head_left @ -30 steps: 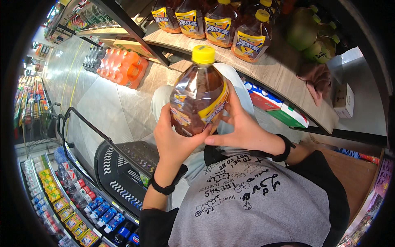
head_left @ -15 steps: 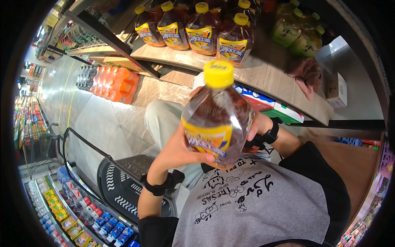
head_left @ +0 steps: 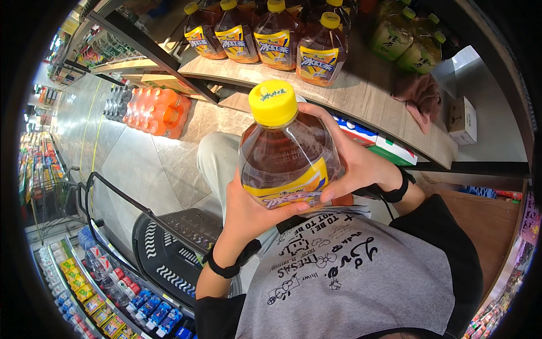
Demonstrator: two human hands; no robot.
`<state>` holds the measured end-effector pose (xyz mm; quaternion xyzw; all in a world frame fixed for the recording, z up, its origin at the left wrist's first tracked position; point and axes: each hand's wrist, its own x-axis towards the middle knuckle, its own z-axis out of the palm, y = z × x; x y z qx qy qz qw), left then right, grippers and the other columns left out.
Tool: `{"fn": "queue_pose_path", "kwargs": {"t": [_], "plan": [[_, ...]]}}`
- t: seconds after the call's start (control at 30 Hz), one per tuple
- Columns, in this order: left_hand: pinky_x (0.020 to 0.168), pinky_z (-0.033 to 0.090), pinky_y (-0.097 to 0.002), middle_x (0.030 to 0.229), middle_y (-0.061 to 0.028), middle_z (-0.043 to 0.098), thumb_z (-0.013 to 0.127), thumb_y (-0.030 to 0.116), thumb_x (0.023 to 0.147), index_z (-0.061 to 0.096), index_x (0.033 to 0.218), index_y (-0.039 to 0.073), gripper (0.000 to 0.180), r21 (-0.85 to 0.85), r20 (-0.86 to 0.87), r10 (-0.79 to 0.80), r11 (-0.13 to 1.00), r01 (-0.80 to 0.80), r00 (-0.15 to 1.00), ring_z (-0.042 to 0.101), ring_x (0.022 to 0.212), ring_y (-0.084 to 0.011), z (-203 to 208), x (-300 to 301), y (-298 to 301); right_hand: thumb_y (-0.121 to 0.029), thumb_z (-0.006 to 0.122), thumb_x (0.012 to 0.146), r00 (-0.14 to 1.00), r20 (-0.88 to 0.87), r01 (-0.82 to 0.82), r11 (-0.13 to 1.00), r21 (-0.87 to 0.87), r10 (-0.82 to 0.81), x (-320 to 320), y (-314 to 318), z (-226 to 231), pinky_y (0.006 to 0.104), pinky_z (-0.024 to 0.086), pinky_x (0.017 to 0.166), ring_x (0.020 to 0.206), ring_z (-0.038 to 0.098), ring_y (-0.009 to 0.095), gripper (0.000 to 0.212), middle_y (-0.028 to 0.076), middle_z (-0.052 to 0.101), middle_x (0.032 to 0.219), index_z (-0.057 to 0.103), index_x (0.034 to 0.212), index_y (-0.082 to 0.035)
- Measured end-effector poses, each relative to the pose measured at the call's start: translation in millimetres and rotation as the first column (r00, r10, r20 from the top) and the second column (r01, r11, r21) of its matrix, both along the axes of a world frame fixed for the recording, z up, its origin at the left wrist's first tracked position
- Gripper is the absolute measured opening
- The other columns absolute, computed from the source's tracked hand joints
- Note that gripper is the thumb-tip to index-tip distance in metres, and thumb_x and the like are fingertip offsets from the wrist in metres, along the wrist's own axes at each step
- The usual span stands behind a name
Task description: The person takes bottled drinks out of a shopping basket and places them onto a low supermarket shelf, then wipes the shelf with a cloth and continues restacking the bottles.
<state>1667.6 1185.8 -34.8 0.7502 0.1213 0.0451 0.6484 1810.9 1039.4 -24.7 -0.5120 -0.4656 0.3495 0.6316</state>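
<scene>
A large bottle of dark tea [head_left: 288, 150] with a yellow cap and a yellow label stands nearly upright in front of my chest, held between both hands. My left hand [head_left: 248, 206] is closed round its lower left side, thumb across the label. On its right side, my right hand [head_left: 353, 164] grips it, with fingers up near the shoulder and the thumb low on the label. Behind it, similar yellow-capped bottles [head_left: 275, 42] line the wooden shelf [head_left: 372, 107].
Green-capped bottles [head_left: 420, 53], a brown cloth [head_left: 420, 99] and a small white box [head_left: 463, 121] are on the shelf's right. A black shopping basket [head_left: 164, 254] stands at my left. Wrapped orange bottles [head_left: 158, 112] sit on the floor. Stocked shelves [head_left: 96, 288] fill the lower left.
The bottle has moved slightly left and turned, so its label faces more to the right. My right hand has come round to the bottle's upper right side, its fingers now showing.
</scene>
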Motion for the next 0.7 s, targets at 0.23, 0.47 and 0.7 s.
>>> {"fn": "queue_pose_path", "kwargs": {"t": [0.23, 0.47, 0.7], "plan": [[0.079, 0.047, -0.0297, 0.098, -0.0117, 0.060, 0.084, 0.021, 0.050, 0.042, 0.111, -0.002, 0.078, 0.068, 0.066, 0.048, 0.996, -0.053, 0.997, 0.059, 0.090, -0.0187, -5.1, 0.0, -2.6, -0.018, 0.079, 0.057, 0.996, 0.089, 0.018, 1.000, -0.023, -0.016, -2.3, 3.6, -7.5, 0.0307, 0.028, 0.097, 0.116, 0.034, 0.021, 0.097, 0.012, 0.032, 0.122, 0.016, 0.129, -0.005], [0.080, 0.046, -0.0301, 0.099, -0.0121, 0.060, 0.084, 0.023, 0.050, 0.040, 0.114, -0.002, 0.081, 0.121, 0.099, 0.030, 0.992, -0.042, 0.995, 0.059, 0.091, -0.0195, -10.4, -1.5, 3.6, -0.017, 0.078, 0.057, 0.999, 0.032, 0.033, 0.998, -0.044, -0.032, -7.4, 5.9, -15.9, 0.0294, 0.029, 0.094, 0.112, 0.036, 0.019, 0.093, 0.012, 0.034, 0.119, 0.017, 0.126, -0.004], [0.081, 0.045, -0.0306, 0.103, -0.0129, 0.058, 0.083, 0.026, 0.051, 0.036, 0.119, -0.002, 0.087, 0.145, 0.039, 0.029, 0.989, -0.034, 0.999, 0.058, 0.094, -0.0205, -7.4, 6.6, 0.7, -0.016, 0.076, 0.059, 0.997, 0.068, 0.040, 0.999, -0.020, -0.039, 0.2, 3.7, -5.9, 0.0285, 0.033, 0.091, 0.106, 0.042, 0.018, 0.085, 0.012, 0.043, 0.111, 0.021, 0.122, -0.003]]}}
